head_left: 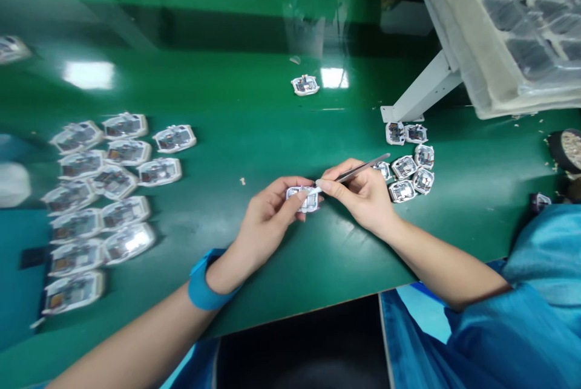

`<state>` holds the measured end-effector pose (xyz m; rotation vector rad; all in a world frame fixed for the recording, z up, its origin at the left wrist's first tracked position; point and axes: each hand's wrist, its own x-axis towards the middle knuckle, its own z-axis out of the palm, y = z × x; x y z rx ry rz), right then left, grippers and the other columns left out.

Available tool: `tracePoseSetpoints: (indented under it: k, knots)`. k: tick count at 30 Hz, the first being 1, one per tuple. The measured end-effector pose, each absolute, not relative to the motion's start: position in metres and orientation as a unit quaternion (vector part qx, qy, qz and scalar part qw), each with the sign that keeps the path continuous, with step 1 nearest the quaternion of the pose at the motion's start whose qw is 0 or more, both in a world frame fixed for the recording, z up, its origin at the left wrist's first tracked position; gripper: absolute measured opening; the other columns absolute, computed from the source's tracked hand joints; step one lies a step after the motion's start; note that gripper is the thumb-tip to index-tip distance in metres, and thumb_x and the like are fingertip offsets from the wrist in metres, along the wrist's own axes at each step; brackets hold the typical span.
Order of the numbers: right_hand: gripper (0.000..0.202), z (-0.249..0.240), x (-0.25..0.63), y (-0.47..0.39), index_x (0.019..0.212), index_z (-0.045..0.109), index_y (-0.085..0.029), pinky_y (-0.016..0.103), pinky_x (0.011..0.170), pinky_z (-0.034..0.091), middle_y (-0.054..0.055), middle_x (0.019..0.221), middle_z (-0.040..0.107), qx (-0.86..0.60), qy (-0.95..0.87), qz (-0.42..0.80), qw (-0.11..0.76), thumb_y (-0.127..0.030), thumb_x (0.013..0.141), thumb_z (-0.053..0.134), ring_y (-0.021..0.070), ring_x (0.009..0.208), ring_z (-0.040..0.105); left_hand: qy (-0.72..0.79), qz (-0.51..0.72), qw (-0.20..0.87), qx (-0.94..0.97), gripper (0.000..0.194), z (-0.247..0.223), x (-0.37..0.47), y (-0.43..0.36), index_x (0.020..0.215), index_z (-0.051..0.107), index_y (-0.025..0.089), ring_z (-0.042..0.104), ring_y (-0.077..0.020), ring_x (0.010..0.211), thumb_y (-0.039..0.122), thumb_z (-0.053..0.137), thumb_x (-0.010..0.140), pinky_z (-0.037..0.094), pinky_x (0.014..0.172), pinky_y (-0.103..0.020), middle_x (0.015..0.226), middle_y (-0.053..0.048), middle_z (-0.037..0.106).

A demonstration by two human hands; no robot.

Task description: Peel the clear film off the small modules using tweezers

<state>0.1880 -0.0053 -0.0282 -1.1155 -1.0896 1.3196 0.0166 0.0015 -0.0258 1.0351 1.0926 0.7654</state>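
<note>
My left hand (271, 210) grips a white-framed electronic unit (303, 199) by its edges, with the thumb across its face. At the unit's upper right corner my right hand (358, 195) pinches something small and white. Metal tweezers (363, 167) also lie in my right hand, their shaft pointing up and right. The tweezers' tips are hidden by the fingers. Similar units (121, 213) stand in rows at the left, and a smaller cluster (403, 166) is just beyond my right hand. A single unit (305, 84) lies farther back.
A rack with a clear plastic tray (512, 44) overhangs the upper right, on a white metal leg (422, 89). A round container (567, 150) is at the right edge. The green table (245, 135) has small scraps on it.
</note>
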Motion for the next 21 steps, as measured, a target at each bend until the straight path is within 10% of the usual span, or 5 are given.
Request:
tracePoseSetpoints:
  k: [21]
  knots:
    - [0.013, -0.025, 0.197, -0.009, 0.079, 0.073, -0.025, 0.038, 0.086, 0.053, 0.002, 0.086, 0.072, -0.485, -0.532, 0.460, 0.519, -0.034, 0.077, 0.081, 0.0186, 0.086, 0.067, 0.448, 0.346, 0.736, 0.371, 0.026, -0.016, 0.013, 0.002, 0.107, 0.067, 0.013, 0.059, -0.0165, 0.071, 0.026, 0.054, 0.088, 0.043, 0.062, -0.029, 0.085, -0.006, 0.069]
